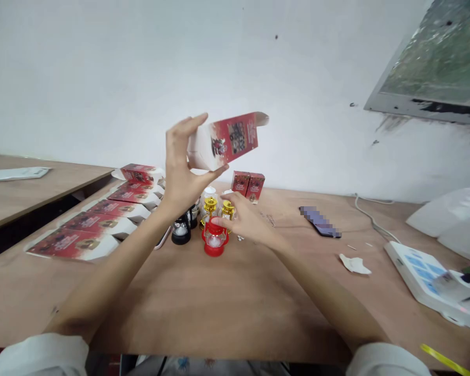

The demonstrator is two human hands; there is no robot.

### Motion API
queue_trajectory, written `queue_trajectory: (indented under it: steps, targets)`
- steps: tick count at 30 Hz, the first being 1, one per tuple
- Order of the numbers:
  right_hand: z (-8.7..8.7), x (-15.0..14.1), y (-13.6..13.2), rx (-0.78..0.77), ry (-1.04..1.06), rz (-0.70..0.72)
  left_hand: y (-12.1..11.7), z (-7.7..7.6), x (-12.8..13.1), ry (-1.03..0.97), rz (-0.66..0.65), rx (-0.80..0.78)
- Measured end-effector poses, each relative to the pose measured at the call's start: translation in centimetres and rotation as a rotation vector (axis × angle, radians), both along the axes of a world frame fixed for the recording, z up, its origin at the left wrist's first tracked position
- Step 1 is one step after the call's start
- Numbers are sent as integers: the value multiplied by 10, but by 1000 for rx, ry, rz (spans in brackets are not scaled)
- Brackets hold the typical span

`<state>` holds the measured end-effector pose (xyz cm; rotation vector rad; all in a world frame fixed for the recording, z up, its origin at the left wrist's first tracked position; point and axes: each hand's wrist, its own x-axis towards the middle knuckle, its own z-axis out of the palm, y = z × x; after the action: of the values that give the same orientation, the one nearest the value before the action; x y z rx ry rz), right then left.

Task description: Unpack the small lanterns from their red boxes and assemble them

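Observation:
My left hand [182, 167] holds up a red printed carton [235, 138], tilted, with its white side toward me and a flap standing out at the far end. Below it, several small toy lanterns are grouped on the table. My right hand [248, 216] reaches in among them, thumb and fingers apart. Its thumb is by the top of a red lantern [214, 240], and its fingers are over a gold lantern [227, 210]. Another gold lantern [210, 204] stands beside that one. A black lantern [181, 231] is to the left, and a white one [209, 191] is partly hidden behind.
Red cartons with open white flaps [102, 209] lie in a row at left. Two upright red boxes [248, 186] stand near the wall. On the right are a phone [320, 222], a paper scrap [354, 264], a white power strip [426, 277] and a cable [372, 216].

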<state>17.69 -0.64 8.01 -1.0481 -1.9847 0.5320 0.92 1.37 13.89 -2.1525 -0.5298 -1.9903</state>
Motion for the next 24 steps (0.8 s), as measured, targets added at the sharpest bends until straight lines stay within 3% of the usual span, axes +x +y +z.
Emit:
queue_trajectory:
  steps: [4,6,9,12,14,17,24]
  targets:
    - [29,-6,1,-319,597,302,2,-14,9,41,-25,-32]
    - [44,-11,1,-343,818,390,-2,-18,15,79,-60,-63]
    - [58,-16,3,-295,1032,386,-10,-21,22,157,-160,-146]
    - [57,-15,7,-357,1155,330,-13,-22,25,194,-198,-230]
    - [51,-13,11,-409,1205,274,-12,-22,25,214,-114,-228]
    - [45,-11,18,-420,1273,194,-7,-24,24,220,40,-127]
    - [44,-14,23,-439,1338,146,-2,-32,26,291,216,98]
